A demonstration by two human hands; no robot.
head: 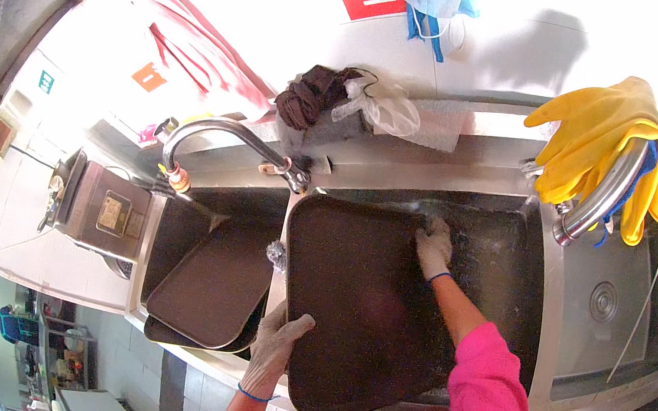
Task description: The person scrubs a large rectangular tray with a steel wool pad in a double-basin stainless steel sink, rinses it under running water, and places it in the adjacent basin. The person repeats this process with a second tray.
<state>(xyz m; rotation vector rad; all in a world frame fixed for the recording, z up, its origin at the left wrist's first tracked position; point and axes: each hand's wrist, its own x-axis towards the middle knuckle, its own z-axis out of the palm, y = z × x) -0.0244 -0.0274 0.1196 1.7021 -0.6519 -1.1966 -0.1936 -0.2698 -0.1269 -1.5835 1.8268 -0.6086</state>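
A large dark tray with rounded corners is held tilted over the middle sink basin. My left hand, in a pale knit glove, grips its left edge with the thumb on the face. At the tray's upper right corner is my gloved right hand; a dark patch shows at its fingertips, and whether it grips the edge or holds something I cannot tell. More dark trays lean stacked in the left basin. A steel wool scourer sits on the divider between the basins.
A curved faucet arches over the left basin. Yellow rubber gloves hang over another faucet at right. Dark cloth lies on the back ledge. A metal appliance stands at left. Another person is far off, lower left.
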